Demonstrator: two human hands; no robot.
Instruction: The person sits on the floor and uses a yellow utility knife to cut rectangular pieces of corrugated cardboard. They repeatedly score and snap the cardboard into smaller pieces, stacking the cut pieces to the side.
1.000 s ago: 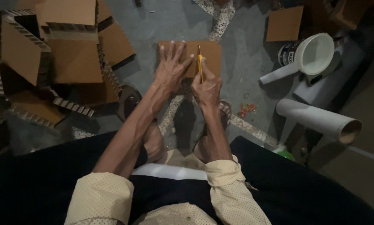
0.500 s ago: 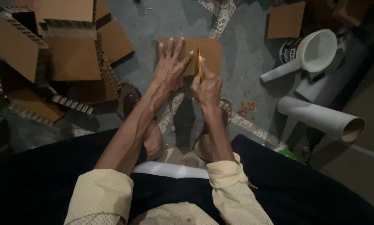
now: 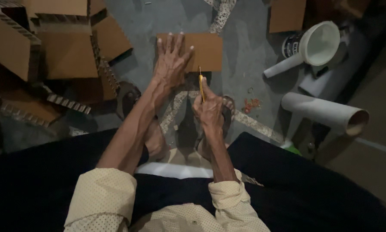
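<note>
A brown cardboard sheet (image 3: pixel 209 50) lies flat on the grey floor in front of me. My left hand (image 3: pixel 170 62) presses down on its left half with fingers spread. My right hand (image 3: pixel 209 108) grips a yellow utility knife (image 3: pixel 200 82), blade end pointing up at the sheet's near edge. The knife tip sits just at or off that edge. My feet in sandals show beneath my arms.
Several cardboard pieces and corrugated strips (image 3: pixel 55 51) are piled at the left. Another cardboard piece (image 3: pixel 286 15) lies at top right. A white scoop-like container (image 3: pixel 317 43) and a white tube (image 3: pixel 326 112) lie at the right.
My right hand has drawn the knife toward me, from the middle of the sheet down to its near edge. My left hand stays pressed on the cardboard.
</note>
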